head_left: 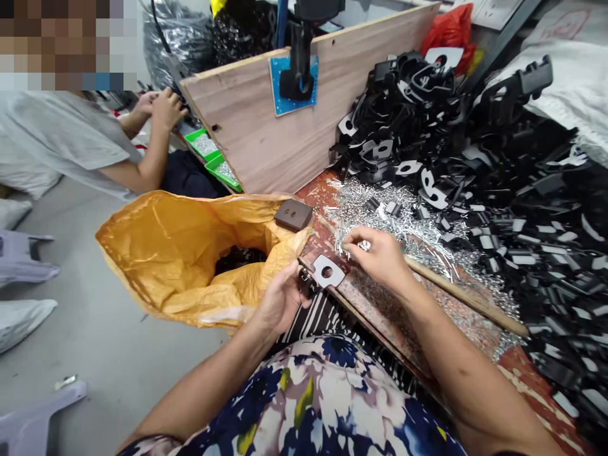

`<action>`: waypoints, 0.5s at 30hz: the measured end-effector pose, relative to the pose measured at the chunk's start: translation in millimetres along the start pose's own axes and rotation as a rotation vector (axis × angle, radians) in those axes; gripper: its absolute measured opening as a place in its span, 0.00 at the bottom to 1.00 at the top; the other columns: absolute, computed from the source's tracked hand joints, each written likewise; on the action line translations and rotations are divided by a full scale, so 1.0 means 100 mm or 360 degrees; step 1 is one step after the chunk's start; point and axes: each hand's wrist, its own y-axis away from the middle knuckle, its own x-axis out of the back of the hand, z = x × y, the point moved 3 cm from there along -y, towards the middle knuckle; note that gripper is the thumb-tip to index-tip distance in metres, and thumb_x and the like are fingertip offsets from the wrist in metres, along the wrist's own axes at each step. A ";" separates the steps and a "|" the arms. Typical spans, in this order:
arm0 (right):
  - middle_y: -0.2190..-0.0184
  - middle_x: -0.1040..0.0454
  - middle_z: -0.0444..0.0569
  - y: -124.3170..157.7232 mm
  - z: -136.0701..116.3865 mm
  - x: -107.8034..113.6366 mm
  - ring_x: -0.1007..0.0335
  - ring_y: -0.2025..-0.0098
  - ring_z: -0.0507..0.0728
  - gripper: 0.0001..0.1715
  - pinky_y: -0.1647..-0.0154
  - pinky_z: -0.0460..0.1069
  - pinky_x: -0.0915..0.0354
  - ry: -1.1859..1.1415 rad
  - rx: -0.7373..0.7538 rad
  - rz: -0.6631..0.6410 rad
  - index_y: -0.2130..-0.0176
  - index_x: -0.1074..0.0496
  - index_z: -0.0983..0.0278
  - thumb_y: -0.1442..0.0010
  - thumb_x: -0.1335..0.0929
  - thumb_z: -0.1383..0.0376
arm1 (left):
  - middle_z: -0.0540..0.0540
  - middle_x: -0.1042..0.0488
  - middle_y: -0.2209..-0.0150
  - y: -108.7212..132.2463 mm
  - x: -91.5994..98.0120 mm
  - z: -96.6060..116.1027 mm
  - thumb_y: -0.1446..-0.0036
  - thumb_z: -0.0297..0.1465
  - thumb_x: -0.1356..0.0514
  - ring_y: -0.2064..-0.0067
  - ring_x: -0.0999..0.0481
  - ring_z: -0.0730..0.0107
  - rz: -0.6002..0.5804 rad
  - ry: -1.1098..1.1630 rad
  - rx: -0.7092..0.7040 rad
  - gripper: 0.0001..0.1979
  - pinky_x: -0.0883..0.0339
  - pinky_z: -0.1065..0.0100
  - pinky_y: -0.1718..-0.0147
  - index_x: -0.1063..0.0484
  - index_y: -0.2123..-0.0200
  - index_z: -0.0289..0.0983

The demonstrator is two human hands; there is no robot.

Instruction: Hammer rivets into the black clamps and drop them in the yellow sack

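My left hand (pixel 281 300) is closed around a black clip part with a flat grey plate (pixel 329 272) that has a round hole in it. The part is held over the table's near edge, beside the mouth of a yellow sack (pixel 156 253). My right hand (pixel 380 253) hovers over the table with thumb and forefinger pinched together; whatever lies between the fingertips is too small to make out. Just beyond those fingertips spreads a pile of thin silvery metal pins (pixel 365 202).
Black plastic parts (pixel 418 126) are heaped on the table's right. A wooden stick (pixel 470 301) lies across the pins. A dark block (pixel 293 215) sits at the sack's rim. Behind a wooden board (pixel 251 120), a co-worker's hands (pixel 164 111) are near green trays (pixel 222 171).
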 end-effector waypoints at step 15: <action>0.65 0.18 0.39 0.99 -0.49 0.07 0.23 0.56 0.58 0.06 0.29 0.69 0.53 0.0150 0.0381 0.0548 0.65 0.27 0.55 0.34 0.31 0.66 | 0.50 0.25 0.69 0.10 -0.34 -0.37 0.52 0.37 0.25 0.71 0.28 0.75 -0.0119 -0.0002 0.0115 0.16 0.32 0.75 0.78 0.24 0.67 0.35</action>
